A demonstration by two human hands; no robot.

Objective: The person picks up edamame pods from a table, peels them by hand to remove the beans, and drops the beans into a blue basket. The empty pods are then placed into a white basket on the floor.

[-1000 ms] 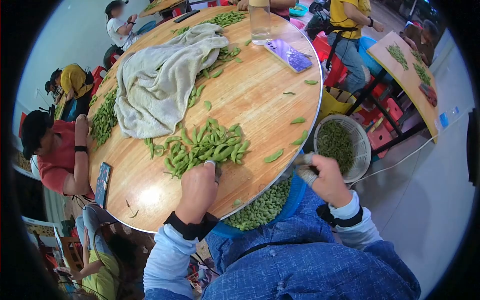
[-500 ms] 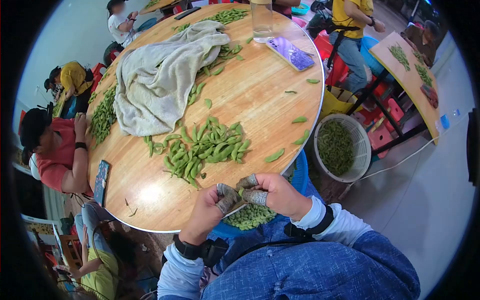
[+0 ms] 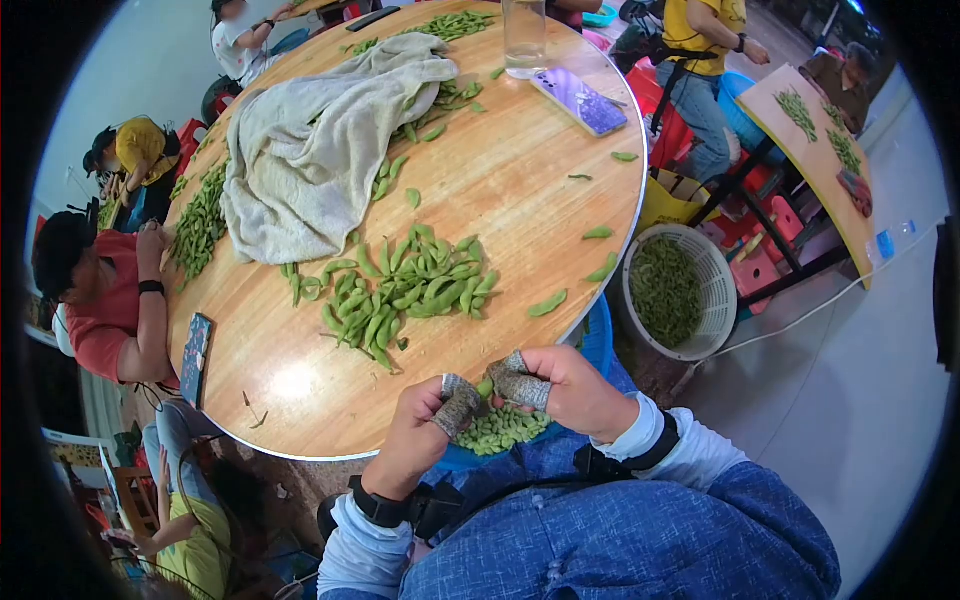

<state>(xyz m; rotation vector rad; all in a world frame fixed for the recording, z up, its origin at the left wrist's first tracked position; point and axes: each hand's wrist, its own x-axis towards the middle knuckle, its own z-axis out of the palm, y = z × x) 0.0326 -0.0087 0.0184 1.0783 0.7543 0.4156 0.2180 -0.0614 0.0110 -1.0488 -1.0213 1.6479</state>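
My left hand (image 3: 422,420) and my right hand (image 3: 580,392) meet over the table's near edge, thumbs and fingertips wrapped in grey coverings. Between the pinched fingers is a green soybean pod (image 3: 485,387), partly hidden by the fingertips. Below them, a blue tub (image 3: 600,335) holds many shelled green beans (image 3: 505,430). A heap of whole pods (image 3: 410,290) lies on the round wooden table (image 3: 520,220) just beyond my hands.
A grey towel (image 3: 310,150) covers part of another pod pile. A purple phone (image 3: 580,100), a clear bottle (image 3: 524,40) and a dark phone (image 3: 195,360) lie or stand on the table. Right, a white basket (image 3: 715,290) holds pods or husks. Several people sit around.
My hands have moved slightly apart, and more of the pod shows between the fingers. The view has shifted a little.
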